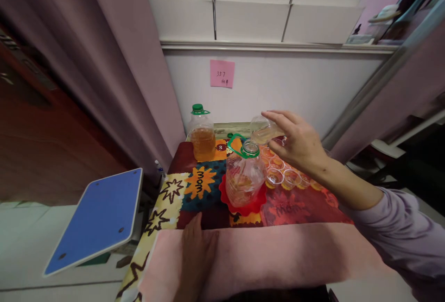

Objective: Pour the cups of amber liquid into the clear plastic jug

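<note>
My right hand (295, 140) is closed round a clear plastic cup (262, 129), which is tilted over the mouth of an open clear jug (243, 179). The jug has a green ring handle and holds a little liquid at its bottom; it stands upright on a red scalloped mat (255, 204). To the right of the jug are several clear cups (274, 177) in rows with amber liquid. My left hand (200, 242) lies at the near edge of the table with its fingers apart, holding nothing.
A second jug (203, 142) with a green cap and amber liquid stands at the back left. A pink cloth (271, 255) covers the table's near edge. A blue board (100, 214) is at the left. A pink note (222, 73) is on the wall.
</note>
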Tool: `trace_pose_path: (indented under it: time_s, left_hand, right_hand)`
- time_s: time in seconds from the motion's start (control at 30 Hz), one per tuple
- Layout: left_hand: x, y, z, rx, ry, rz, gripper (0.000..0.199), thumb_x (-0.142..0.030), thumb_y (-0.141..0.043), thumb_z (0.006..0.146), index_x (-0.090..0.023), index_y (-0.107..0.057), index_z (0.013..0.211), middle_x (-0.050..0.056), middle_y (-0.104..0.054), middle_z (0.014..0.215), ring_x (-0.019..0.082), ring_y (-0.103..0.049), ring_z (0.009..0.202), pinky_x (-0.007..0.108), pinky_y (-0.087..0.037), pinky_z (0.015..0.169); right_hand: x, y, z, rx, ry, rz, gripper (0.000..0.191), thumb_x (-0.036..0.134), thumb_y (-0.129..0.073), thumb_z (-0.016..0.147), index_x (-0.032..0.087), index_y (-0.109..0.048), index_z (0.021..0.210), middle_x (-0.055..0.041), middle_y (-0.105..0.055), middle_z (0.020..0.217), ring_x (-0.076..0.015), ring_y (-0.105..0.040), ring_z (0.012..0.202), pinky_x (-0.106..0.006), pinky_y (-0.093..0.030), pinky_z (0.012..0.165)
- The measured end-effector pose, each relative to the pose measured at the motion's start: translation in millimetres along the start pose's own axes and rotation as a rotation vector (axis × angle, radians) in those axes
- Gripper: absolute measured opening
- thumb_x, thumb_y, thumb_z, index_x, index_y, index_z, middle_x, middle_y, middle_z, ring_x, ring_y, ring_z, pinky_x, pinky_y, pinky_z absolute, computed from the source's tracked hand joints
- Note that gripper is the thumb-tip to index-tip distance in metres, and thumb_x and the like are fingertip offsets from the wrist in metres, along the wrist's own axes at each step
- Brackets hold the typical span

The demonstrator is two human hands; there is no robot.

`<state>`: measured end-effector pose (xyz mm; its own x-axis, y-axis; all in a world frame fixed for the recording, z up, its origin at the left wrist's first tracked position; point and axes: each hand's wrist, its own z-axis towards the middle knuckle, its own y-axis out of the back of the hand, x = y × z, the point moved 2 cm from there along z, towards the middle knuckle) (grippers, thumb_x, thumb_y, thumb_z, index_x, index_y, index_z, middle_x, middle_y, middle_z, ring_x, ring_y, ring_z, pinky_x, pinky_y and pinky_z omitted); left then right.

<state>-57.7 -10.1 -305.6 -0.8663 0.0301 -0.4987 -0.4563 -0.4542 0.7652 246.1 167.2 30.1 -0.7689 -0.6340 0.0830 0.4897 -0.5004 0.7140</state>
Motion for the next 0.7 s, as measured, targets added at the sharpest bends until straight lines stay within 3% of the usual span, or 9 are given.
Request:
trace_pose_path:
  time_s: [0.3, 0.5, 0.6, 0.7]
  left_hand:
    - [-0.3, 0.8, -0.9, -0.023, -0.019, 0.010, 0.066, -0.051, -0.058, 0.102, -0.011, -0.055, 0.154, 0.025, -0.071, 0.145, 0.042, -0.070, 0.134, 0.067, -0.058, 0.112]
    - [-0.2, 1.8, 2.5, -0.006, 0.028, -0.045, 0.068, -0.053, -0.061, 0.097, -0.013, -0.058, 0.151, 0.024, -0.072, 0.144, 0.043, -0.070, 0.135, 0.069, -0.056, 0.114]
    - [-0.3, 6.5, 3.8, 0.016, 0.062, -0.075, 0.069, -0.053, -0.063, 0.096, -0.013, -0.057, 0.153, 0.023, -0.071, 0.147, 0.042, -0.069, 0.136, 0.068, -0.056, 0.115]
    - [-4.5, 15.0, 0.3, -0.033, 0.021, -0.102, 0.068, -0.053, -0.066, 0.097, -0.013, -0.059, 0.151, 0.023, -0.072, 0.146, 0.041, -0.070, 0.136, 0.065, -0.058, 0.113]
  right_hand:
    - [2.2, -7.1, 1.2, -0.018, 0.128, -0.070, 0.072, 0.006, -0.060, 0.087, 0.026, -0.061, 0.156, -0.0130, -0.070, 0.152, -0.0359, -0.066, 0.141, -0.060, -0.056, 0.115]
    - [8.2, -4.6, 3.5, -0.042, 0.186, -0.126, 0.063, 0.007, -0.056, 0.095, 0.027, -0.062, 0.155, -0.0107, -0.069, 0.156, -0.0340, -0.061, 0.150, -0.057, -0.051, 0.122]
    - [7.5, 6.4, -4.8, -0.086, 0.081, -0.045, 0.059, 0.019, -0.062, 0.098, 0.028, -0.060, 0.156, -0.0112, -0.070, 0.154, -0.0364, -0.060, 0.150, -0.062, -0.046, 0.128]
    - [7.3, 14.0, -42.3, -0.253, -0.175, 0.127, 0.063, 0.037, -0.072, 0.098, 0.028, -0.055, 0.157, -0.0143, -0.070, 0.151, -0.0382, -0.064, 0.145, -0.061, -0.050, 0.125]
